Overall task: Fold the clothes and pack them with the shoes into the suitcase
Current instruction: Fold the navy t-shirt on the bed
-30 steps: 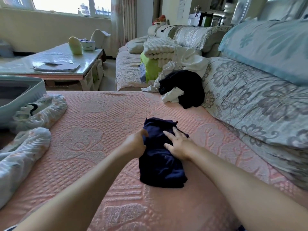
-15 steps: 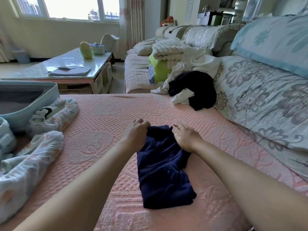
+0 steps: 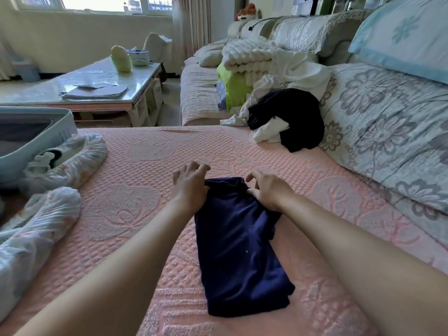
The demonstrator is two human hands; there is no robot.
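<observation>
- Navy-blue folded cloth garment [image 3: 240, 251] lies flat on the pink quilted sofa cover [image 3: 135, 190].
- Our left grip [image 3: 190, 184] pinches its far left corner, and our right grip [image 3: 266, 190] pinches its far right corner.
- We see the pale blue open suitcase [image 3: 60, 117] at far left, with plastic-wrapped white shoes [image 3: 72, 161] just beside it.
- Papers [image 3: 97, 90] on the glossy counter [image 3: 138, 76] are too blurred to read.

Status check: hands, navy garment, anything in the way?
Left hand and right hand pinch the far corners of the navy garment. Garment part-folded, flat on the pink cover. Nothing blocking; suitcase open at left.
</observation>
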